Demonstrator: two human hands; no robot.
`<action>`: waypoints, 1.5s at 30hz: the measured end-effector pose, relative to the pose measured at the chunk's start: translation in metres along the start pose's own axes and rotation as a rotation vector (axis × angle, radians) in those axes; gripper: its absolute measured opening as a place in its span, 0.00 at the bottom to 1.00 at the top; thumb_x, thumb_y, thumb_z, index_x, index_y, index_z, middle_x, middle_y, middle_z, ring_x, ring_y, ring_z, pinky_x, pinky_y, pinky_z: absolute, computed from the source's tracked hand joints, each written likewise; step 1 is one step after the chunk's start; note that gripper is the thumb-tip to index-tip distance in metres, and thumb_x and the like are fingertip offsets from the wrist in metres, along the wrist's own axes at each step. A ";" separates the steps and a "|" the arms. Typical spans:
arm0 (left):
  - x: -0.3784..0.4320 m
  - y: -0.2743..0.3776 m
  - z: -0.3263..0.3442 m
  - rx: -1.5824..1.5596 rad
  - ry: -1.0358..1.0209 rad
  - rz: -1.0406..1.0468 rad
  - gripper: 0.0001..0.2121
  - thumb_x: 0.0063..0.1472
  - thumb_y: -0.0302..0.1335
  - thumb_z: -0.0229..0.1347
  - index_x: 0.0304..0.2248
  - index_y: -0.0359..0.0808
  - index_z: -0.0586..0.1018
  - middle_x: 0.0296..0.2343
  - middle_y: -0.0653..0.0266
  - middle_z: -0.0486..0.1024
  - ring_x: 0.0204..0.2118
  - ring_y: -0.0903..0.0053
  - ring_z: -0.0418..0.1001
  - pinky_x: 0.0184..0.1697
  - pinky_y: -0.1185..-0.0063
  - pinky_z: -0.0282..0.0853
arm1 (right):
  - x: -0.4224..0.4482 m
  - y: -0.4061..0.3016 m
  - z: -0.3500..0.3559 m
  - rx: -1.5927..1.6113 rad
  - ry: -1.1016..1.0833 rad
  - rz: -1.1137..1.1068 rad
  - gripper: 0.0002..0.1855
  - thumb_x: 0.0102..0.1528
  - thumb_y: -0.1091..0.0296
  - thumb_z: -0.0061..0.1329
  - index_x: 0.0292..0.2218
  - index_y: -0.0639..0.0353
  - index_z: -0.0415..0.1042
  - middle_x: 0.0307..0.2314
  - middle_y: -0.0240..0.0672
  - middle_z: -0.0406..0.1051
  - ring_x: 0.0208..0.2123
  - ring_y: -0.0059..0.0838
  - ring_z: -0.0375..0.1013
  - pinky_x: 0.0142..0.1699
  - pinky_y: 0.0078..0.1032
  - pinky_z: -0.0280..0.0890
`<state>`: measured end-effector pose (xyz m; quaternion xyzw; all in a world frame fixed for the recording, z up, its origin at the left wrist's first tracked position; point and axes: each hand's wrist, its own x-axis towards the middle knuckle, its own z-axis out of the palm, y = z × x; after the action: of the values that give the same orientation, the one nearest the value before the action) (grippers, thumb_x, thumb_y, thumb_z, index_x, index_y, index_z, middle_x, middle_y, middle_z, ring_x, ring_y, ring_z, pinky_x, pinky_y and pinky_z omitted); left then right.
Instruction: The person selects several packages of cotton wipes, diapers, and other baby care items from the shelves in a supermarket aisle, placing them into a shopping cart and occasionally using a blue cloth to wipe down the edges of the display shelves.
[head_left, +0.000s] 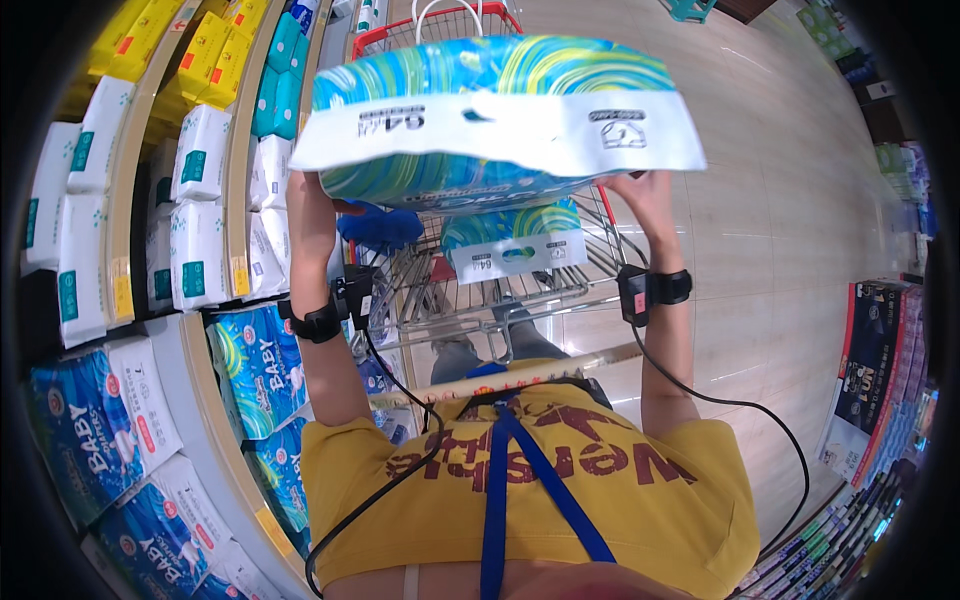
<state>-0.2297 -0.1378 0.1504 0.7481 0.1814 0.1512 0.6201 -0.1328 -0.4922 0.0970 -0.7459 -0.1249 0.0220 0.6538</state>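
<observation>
A large blue-green plastic pack of diapers (480, 135) with a white top strip is raised in front of me. My left hand (330, 199) grips its left end from below, partly hidden by the pack. At the right end, my right hand (637, 187) holds the underside with the fingers mostly covered. Below the raised pack, a similar diaper pack (517, 244) lies in a wire shopping cart (487, 307) with red trim. A dark blue soft item (382, 229) is at the cart's left side.
Store shelves (240, 150) on the left carry white tissue packs (199, 251), yellow packs (214, 56), teal packs and more diaper packs (97, 435). On the far right stand stacked boxed goods (870, 360). A green plastic stool (690, 9) is on the tiled floor (765, 187) beyond.
</observation>
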 end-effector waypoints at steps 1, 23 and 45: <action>-0.010 0.015 -0.004 0.045 -0.068 0.044 0.39 0.60 0.61 0.32 0.52 0.31 0.66 0.34 0.58 0.75 0.29 0.73 0.77 0.21 0.81 0.74 | -0.005 -0.010 -0.006 -0.032 0.040 -0.071 0.34 0.36 0.68 0.66 0.44 0.68 0.67 0.36 0.38 0.71 0.41 0.33 0.71 0.47 0.30 0.67; -0.077 -0.153 0.045 -0.111 -0.425 -0.141 0.38 0.37 0.24 0.71 0.50 0.31 0.67 0.45 0.59 0.71 0.48 0.73 0.68 0.50 0.74 0.66 | -0.063 0.053 -0.003 0.177 -0.397 0.284 0.62 0.32 0.78 0.68 0.60 0.59 0.38 0.52 0.40 0.58 0.54 0.30 0.59 0.56 0.29 0.59; -0.126 -0.036 -0.039 -0.003 0.109 0.312 0.41 0.34 0.21 0.71 0.49 0.31 0.62 0.39 0.58 0.72 0.42 0.72 0.72 0.46 0.76 0.68 | -0.049 -0.021 0.076 0.154 -0.286 -0.028 0.50 0.32 0.72 0.68 0.53 0.62 0.53 0.44 0.39 0.66 0.44 0.30 0.69 0.51 0.28 0.64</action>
<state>-0.3620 -0.1557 0.1216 0.7571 0.0960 0.2863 0.5793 -0.1986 -0.4268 0.0999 -0.6809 -0.2251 0.1285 0.6850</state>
